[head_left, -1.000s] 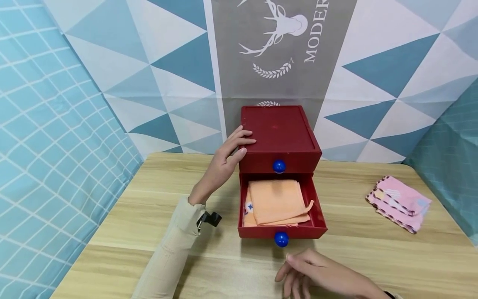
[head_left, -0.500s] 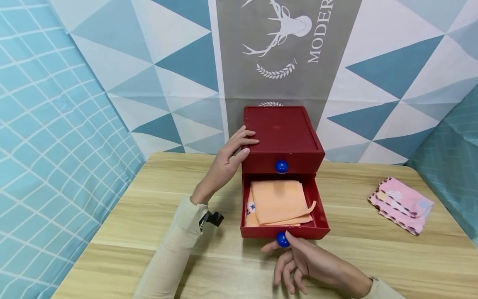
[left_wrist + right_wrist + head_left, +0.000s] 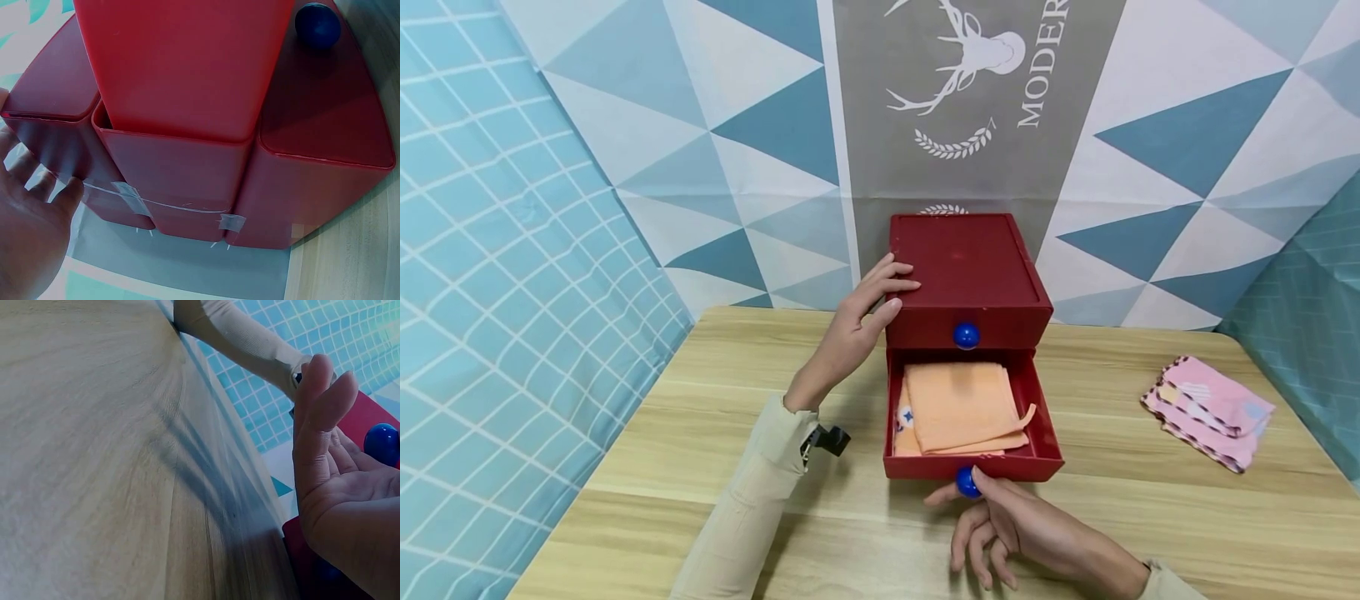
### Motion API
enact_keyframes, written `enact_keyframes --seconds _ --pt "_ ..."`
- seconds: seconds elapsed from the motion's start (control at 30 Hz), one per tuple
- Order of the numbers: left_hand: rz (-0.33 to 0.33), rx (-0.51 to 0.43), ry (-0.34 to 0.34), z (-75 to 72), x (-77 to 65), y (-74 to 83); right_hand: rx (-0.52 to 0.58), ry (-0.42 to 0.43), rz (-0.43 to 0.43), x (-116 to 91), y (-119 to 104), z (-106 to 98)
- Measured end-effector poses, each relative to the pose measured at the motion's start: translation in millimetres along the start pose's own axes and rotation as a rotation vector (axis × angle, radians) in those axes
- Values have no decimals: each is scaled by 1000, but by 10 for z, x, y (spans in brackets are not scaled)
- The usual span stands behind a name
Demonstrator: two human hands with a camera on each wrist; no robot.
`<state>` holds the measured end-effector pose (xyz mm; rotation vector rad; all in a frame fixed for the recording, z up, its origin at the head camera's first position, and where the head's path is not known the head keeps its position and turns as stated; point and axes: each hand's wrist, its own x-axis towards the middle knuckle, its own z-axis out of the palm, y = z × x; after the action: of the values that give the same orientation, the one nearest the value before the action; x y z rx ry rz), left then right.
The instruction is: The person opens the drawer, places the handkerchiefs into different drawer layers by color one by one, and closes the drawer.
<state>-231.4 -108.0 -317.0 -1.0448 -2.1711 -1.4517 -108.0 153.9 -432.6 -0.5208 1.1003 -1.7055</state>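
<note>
A dark red drawer cabinet (image 3: pixel 962 258) stands at the back of the table, its middle drawer (image 3: pixel 1047 429) pulled out. In that drawer lies a folded orange towel (image 3: pixel 962 404) with a small loop at its right. My left hand (image 3: pixel 848 325) rests on the cabinet's top left edge, fingers spread over the top. At the drawer's front, my right hand (image 3: pixel 1030 529) pinches the blue knob (image 3: pixel 964 482) between thumb and index finger, the other fingers loosely bent below. In the left wrist view, the pulled-out drawer (image 3: pixel 181 69) juts between the upper and lower tiers.
A folded pink cloth (image 3: pixel 1213 408) with a striped border lies on the wooden table (image 3: pixel 647 500) at the right. Another blue knob (image 3: pixel 966 335) is on the top drawer, and a third knob (image 3: pixel 317 25) shows on the lowest one. Patterned curtains (image 3: pixel 760 125) hang behind.
My right hand has moved up to the middle drawer's knob and taken it between thumb and index finger. The left hand stays on the cabinet; the drawer is still out as before.
</note>
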Motion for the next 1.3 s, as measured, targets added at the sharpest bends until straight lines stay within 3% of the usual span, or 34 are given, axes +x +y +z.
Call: enact_keyframes --seconds 0.37,0.9,1.3 --pt "6 -4 1 -5 0 -1 -10 7 -35 6 7 7" --pt "16 -12 9 -1 -9 2 -16 121 11 53 -101 -51" --pt "7 -12 12 -8 -9 4 -85 138 -80 155 -176 -139"
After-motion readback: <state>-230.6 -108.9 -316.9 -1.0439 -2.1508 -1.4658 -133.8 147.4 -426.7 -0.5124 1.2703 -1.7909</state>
